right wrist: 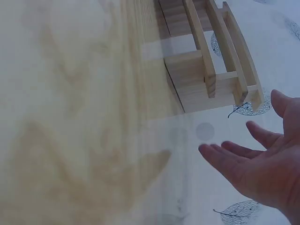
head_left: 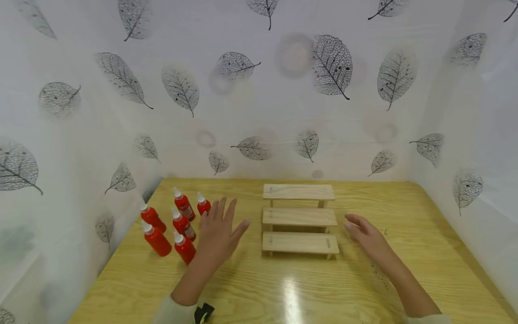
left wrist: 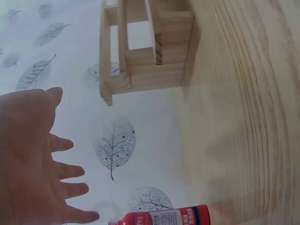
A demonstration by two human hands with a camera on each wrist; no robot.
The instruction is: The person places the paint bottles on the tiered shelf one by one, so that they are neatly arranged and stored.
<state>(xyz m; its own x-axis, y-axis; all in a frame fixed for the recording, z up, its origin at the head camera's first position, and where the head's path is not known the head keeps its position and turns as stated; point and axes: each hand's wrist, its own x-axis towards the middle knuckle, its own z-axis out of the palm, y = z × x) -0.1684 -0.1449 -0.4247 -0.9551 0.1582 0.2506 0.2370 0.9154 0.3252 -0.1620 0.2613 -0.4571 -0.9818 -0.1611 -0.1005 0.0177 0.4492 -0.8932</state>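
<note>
A three-step wooden stand sits mid-table with bare steps. Left of it, my left hand hovers with fingers spread and nothing in it, partly covering one of the red bottles. Several red bottles with white pointed caps, such as this front red bottle, stand in a loose group beside that hand. In the left wrist view a red bottle with a pale label shows below the fingers. To the right of the stand, my right hand is held over the table, its fingers loosely bent and holding nothing.
The light wood table ends at a white curtain printed with dark leaves, which also hangs along both sides. A small black object shows by the left sleeve.
</note>
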